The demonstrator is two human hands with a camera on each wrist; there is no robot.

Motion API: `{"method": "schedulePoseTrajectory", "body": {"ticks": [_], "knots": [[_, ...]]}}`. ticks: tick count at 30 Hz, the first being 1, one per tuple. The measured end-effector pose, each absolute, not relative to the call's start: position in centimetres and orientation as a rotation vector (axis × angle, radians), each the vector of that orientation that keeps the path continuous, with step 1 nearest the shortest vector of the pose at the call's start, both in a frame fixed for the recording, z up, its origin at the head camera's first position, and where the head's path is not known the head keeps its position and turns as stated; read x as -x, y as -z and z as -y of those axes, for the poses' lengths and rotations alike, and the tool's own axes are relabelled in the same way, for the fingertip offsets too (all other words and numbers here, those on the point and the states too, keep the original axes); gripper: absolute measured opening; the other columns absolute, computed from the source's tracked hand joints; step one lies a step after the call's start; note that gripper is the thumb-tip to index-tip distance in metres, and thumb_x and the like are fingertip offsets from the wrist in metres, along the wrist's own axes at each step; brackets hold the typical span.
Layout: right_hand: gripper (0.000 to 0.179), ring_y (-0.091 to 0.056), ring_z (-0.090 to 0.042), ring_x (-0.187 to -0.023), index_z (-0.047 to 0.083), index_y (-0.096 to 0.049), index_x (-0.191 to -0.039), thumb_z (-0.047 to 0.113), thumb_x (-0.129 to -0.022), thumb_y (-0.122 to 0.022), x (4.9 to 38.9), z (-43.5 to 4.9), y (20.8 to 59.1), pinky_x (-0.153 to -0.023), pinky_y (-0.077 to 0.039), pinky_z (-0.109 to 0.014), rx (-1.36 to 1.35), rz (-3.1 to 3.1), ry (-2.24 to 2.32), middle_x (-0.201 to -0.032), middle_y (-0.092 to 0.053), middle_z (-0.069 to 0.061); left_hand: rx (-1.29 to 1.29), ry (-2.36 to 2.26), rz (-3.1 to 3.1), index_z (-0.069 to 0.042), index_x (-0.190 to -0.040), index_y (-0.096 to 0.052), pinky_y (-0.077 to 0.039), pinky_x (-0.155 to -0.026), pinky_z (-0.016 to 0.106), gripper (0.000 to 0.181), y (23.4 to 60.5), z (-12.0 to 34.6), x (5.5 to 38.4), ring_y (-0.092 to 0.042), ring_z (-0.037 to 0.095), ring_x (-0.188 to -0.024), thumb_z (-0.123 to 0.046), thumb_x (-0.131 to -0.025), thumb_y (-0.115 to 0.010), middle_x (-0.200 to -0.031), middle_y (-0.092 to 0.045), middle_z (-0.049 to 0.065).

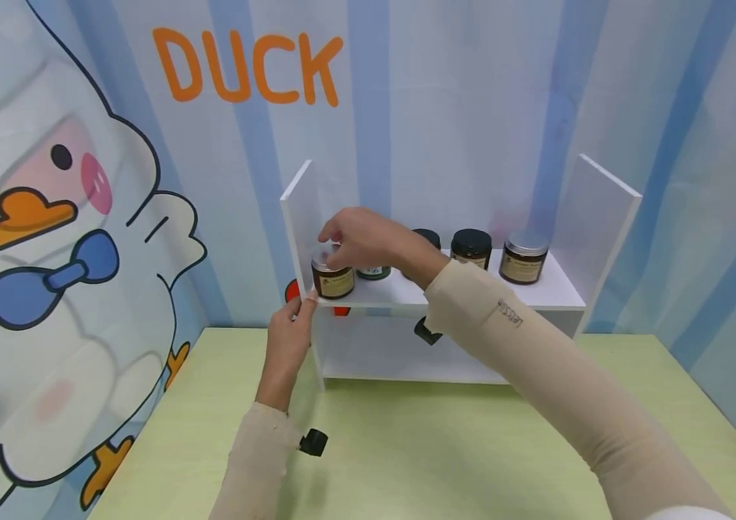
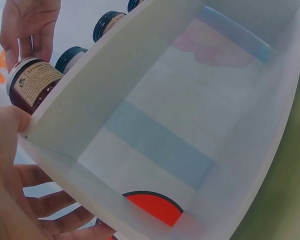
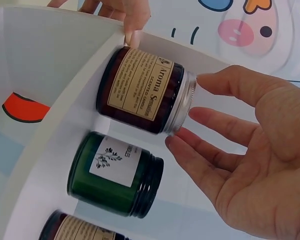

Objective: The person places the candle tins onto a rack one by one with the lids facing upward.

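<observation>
An amber scented candle jar [image 3: 137,90] with a silver lid stands at the left end of the white shelf's upper board. My right hand [image 1: 368,238] holds this jar by its lid, thumb on one side and fingertips on the other. My left hand [image 1: 289,336] grips the left side panel of the white shelf [image 1: 407,292], thumb at the board's front edge near the jar and fingers behind the panel. Beside the amber jar is a green candle jar [image 3: 112,172] with a black lid, partly hidden in the head view by my right arm.
Farther right on the board stand a black-lidded jar [image 1: 470,248] and a silver-lidded amber jar [image 1: 524,258]; another black lid [image 1: 429,237] shows behind my right wrist. The shelf rests on a pale green table [image 1: 407,448], with a duck-printed curtain [image 1: 446,108] behind.
</observation>
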State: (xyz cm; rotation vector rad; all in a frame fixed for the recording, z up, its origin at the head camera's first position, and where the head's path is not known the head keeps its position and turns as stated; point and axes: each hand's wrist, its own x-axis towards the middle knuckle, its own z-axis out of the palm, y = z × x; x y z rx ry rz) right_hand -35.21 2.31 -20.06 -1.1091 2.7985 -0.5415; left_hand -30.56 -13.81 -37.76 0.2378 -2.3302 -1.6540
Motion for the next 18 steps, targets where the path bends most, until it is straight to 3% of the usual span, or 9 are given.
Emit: {"method": "schedulePoseTrajectory", "body": {"ticks": [9, 18], "knots": [[0.046, -0.055, -0.024, -0.128, 0.009, -0.062, -0.139, 0.021, -0.095, -0.068, 35.0, -3.9, 20.2, -0.103, -0.049, -0.04, 1.101, -2.79, 0.609, -0.14, -0.06, -0.008, -0.274, 1.678, 2.362, -0.016, -0.146, -0.054, -0.051, -0.091, 0.048, 0.069, 37.7, 14.2, 30.8, -0.052, 0.031, -0.121, -0.065, -0.099, -0.044, -0.141, -0.055, 0.011], [0.041, -0.062, -0.023, -0.12, 0.008, -0.065, -0.136, 0.02, -0.096, -0.068, 34.4, -7.3, 21.5, -0.101, -0.05, -0.04, 1.16, -2.76, 0.807, -0.133, -0.065, -0.009, -0.286, 1.696, 2.362, -0.015, -0.146, -0.054, -0.052, -0.093, 0.048, 0.068, 37.6, 14.4, 30.8, -0.052, 0.031, -0.122, -0.064, -0.099, -0.045, -0.141, -0.054, 0.01]]}}
